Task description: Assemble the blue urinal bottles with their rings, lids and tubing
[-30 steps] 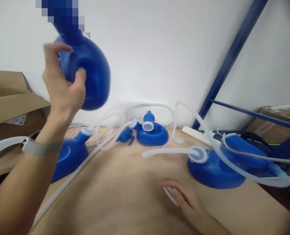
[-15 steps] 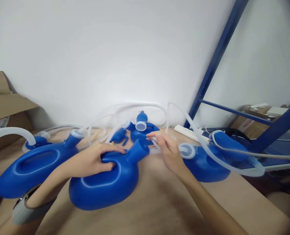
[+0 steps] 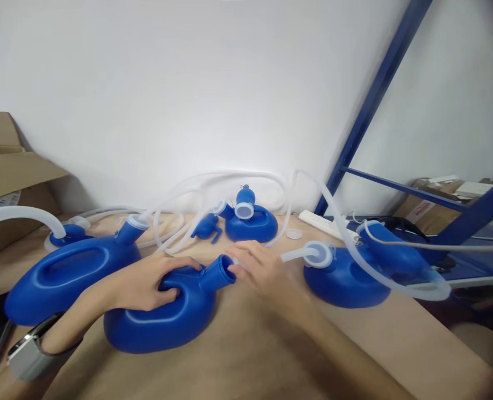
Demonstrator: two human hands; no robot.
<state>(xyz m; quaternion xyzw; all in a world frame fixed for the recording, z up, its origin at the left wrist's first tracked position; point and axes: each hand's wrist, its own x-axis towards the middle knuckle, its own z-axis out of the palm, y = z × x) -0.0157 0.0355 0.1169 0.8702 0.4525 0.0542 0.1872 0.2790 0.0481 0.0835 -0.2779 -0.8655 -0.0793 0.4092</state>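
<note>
Holding: left hand [image 3: 142, 284], its grip wrapped through the handle of a blue bottle [image 3: 163, 330]
Right hand [image 3: 263, 273]: pinching a pale piece [image 3: 235, 261], mostly hidden, at the bottle's uncapped mouth
Blue bottle: front of the tabletop [image 3: 246, 361], beside another bottle [image 3: 33, 294]

Wristwatch [image 3: 35, 351] with broad grey band [image 3: 33, 362]

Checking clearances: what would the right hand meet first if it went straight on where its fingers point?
Probably the open neck of the blue handled bottle in the left hand; the gap, if any, is unclear in depth.
</note>
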